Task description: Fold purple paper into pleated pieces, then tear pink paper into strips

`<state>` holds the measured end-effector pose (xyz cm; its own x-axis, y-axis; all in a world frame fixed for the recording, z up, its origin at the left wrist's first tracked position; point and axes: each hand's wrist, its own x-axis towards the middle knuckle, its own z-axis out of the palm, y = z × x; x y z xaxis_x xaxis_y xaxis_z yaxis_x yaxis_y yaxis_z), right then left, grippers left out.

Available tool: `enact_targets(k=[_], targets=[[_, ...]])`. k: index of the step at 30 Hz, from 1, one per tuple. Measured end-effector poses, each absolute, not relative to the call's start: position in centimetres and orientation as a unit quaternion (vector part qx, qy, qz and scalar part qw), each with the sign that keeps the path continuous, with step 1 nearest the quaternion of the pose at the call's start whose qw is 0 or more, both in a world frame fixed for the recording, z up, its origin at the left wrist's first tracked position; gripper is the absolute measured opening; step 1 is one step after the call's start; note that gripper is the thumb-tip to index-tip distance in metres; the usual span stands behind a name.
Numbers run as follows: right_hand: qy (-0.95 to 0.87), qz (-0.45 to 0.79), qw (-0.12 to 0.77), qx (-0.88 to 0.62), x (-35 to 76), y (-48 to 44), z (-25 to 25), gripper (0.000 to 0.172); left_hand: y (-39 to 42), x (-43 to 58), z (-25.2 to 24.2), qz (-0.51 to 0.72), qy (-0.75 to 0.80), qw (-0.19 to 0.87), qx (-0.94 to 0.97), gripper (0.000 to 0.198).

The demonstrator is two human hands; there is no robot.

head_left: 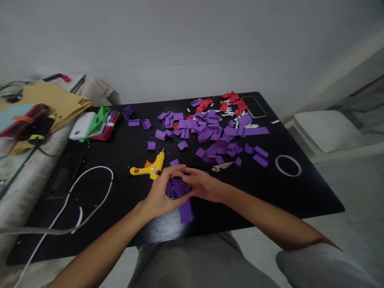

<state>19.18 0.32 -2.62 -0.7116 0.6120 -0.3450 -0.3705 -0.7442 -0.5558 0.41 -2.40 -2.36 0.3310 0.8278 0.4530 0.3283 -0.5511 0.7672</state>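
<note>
My left hand (160, 196) and my right hand (207, 185) curl around a round bundle of purple folded paper (177, 188), its many layered edges facing up. Fingers and thumbs of both hands meet around its sides and hide part of them. Beneath the bundle a flat purple strip (186, 212) sticks out toward the table's front edge. Just left of my hands lies a yellow hot glue gun (151, 166), nozzle pointing away. To the right of my hands lie scissors (222, 166), partly hidden.
Folded purple pieces (210, 132) spread over the black table (240, 204), with red pieces (240, 103) and white scraps behind. A phone-like object (254, 107) and a white ring (288, 165) lie right. Left are a white cable (112, 180), colored paper stacks (109, 124) and brown envelopes (54, 100).
</note>
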Motion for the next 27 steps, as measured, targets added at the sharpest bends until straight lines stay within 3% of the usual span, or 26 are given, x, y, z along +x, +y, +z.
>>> enact_targets(k=[5, 27], targets=[[-0.245, 0.896, 0.259, -0.264, 19.2, 0.2, -2.3, 0.063, -2.3, 0.5, -3.1, 0.437, 0.35, 0.307, 0.77, 0.083], [-0.293, 0.841, 0.328, -0.314, 18.8, 0.1, -2.4, 0.049, -1.5, 0.0, -1.3, 0.309, 0.309, 0.263, 0.86, 0.111]])
